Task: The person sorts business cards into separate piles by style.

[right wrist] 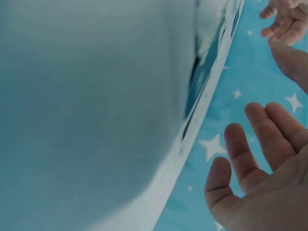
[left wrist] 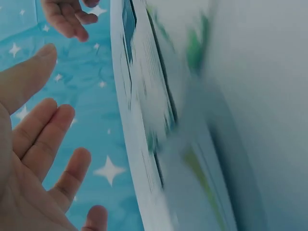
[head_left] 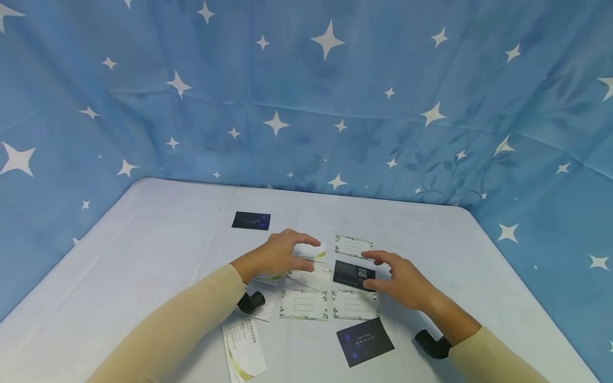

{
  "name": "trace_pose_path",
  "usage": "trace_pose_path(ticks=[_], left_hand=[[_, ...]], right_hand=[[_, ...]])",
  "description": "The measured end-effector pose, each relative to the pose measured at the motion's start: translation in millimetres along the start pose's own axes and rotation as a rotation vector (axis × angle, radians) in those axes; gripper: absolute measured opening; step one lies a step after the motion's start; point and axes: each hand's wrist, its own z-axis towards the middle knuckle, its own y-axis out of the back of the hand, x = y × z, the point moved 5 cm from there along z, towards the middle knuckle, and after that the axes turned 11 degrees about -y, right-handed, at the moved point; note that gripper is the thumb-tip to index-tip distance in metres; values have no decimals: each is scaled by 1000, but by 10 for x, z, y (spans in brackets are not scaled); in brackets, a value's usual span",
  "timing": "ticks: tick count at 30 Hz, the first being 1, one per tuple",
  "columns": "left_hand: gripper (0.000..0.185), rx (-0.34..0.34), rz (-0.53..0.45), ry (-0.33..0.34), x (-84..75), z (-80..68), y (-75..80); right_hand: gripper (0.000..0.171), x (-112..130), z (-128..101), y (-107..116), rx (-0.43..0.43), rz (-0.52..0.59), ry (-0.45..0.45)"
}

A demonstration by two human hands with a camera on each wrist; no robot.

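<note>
My left hand [head_left: 280, 255] hovers over the left side of a group of cards, fingers spread and holding nothing. Partly behind it are a white card with a green-yellow stripe [head_left: 313, 250] and a leaf-patterned card [head_left: 318, 277]. To the right, my right hand [head_left: 404, 279] hangs with loosely bent fingers beside a black card with a QR code [head_left: 346, 274]. Its index fingertip overlaps the corner of a leaf-bordered card [head_left: 351, 244]; contact cannot be told. Both wrist views show the left palm [left wrist: 29, 163] and right palm [right wrist: 269, 187] with nothing in them.
Two leaf-bordered cards [head_left: 304, 305] lie side by side nearer me. A dark blue-spotted card [head_left: 365, 341] lies in front, and another dark card [head_left: 251, 221] at the back left. Several white striped cards [head_left: 244, 348] overlap at front left. A starry blue curtain [head_left: 306, 143] surrounds the white table [head_left: 182, 229].
</note>
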Motion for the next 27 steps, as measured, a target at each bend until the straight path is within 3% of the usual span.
trace_pose_path(ticks=[6,14,20,27], left_hand=[[54,64,40,-19,-172,223,-240],[55,104,164,47,-225,431,-435],[57,123,218,47,-225,478,-508],[59,139,284,47,-249,471,-549]], right_hand=[[61,-185,-91,20,-13,-19,-48],[63,-248,-33,-43,29,-67,-82],[68,-285,-17,-93,57,-82,-120],[66,-294,-16,-111,59,-109,-80]])
